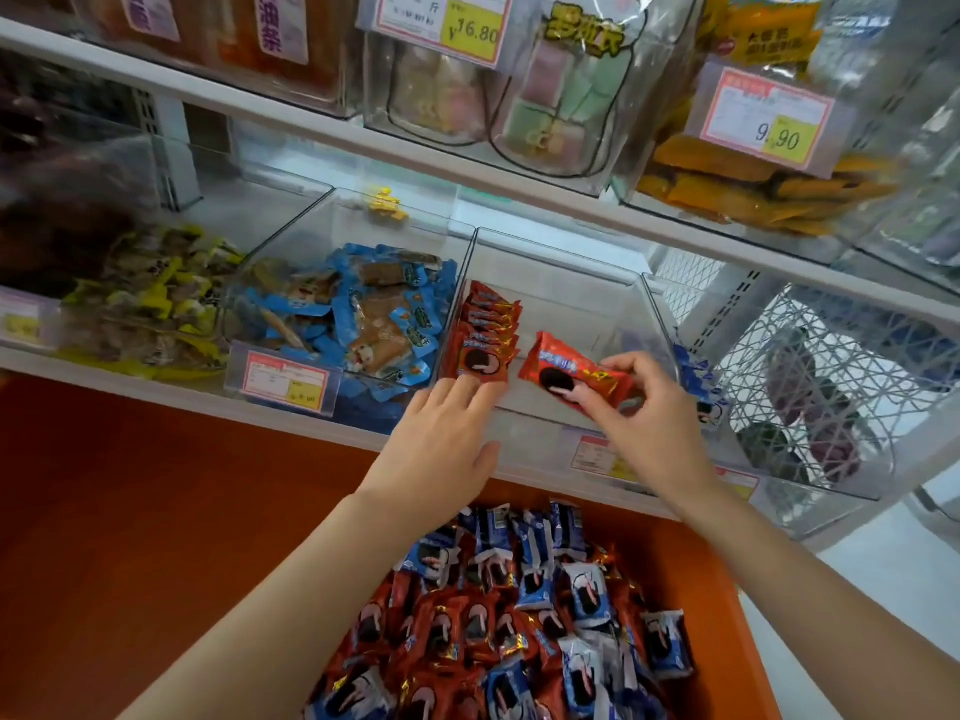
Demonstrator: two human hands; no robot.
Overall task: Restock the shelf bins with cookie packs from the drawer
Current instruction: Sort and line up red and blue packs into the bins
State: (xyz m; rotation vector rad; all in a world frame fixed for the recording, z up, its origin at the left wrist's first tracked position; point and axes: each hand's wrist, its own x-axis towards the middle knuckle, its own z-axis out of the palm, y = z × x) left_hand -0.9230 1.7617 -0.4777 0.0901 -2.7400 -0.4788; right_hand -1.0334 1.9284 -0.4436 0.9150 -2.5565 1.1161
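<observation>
Centrally, the left hand (441, 444), fingers straight, touches the front of a red row (485, 332) standing along the bin's (561, 253) left wall. The right hand (649, 410) pinches a red pack (563, 367) just inside the bin. Lower frame, the drawer (724, 589) holds a heap (493, 631) of packs.

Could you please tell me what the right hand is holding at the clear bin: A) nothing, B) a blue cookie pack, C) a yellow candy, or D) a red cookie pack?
D: the right hand pinches a red cookie pack at the front of the clear bin.
</observation>
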